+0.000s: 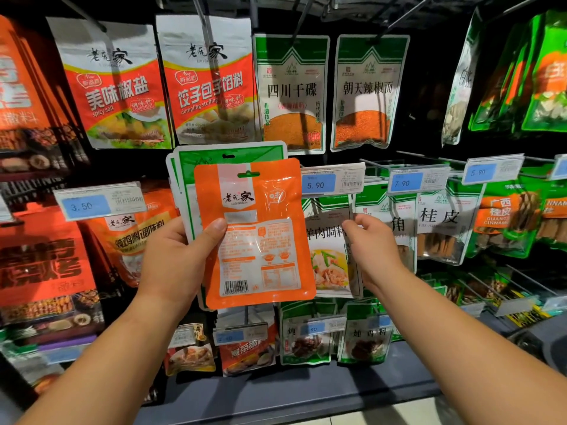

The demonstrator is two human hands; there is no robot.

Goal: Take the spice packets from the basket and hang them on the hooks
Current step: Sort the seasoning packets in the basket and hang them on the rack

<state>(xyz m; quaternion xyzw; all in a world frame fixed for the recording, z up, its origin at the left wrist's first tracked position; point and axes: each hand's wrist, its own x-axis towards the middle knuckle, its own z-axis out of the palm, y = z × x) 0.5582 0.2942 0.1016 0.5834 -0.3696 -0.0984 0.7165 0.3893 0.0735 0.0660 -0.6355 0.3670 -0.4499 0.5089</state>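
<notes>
One orange spice packet (254, 234), back face and barcode outward, upright at centre, in front of the shelf display. Directly behind it, edges of at least two green-and-white packets (196, 161), fanned toward the upper left. Whole stack gripped in the left hand (171, 259), thumb pressed flat on the orange face, fingers hidden behind. Right hand (372, 243) just right of the stack, fingers loosely curled at the edge of a hanging mutton-seasoning packet (329, 259); pinching or merely touching, not discernible. Above, on metal hooks (302, 16), four front packets: two red-and-white packets (113, 87), two chilli-powder packets (291, 93). Four legible blue price tags (86, 206) in the middle row: 3.50, 5.90, 7.90, 5.90.
</notes>
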